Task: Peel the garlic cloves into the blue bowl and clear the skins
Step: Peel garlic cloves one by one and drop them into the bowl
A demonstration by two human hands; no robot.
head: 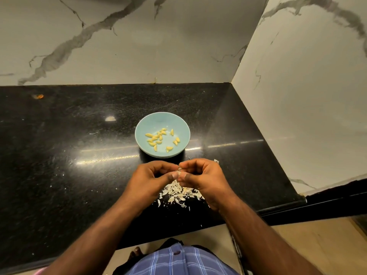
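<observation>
A light blue bowl (144, 126) sits on the black counter and holds several peeled yellowish garlic cloves (156, 138). Just in front of it my left hand (153, 179) and my right hand (204, 177) meet fingertip to fingertip, both pinching a small garlic clove (179, 171) that is mostly hidden by the fingers. Under and between my hands lies a pile of white garlic skins (178, 194), with flakes scattered around it.
The black granite counter (69, 155) ends at marble walls behind and on the right. Its front edge runs close below my forearms. A stray skin piece (216, 161) lies right of my right hand. An orange speck (38, 96) sits far left.
</observation>
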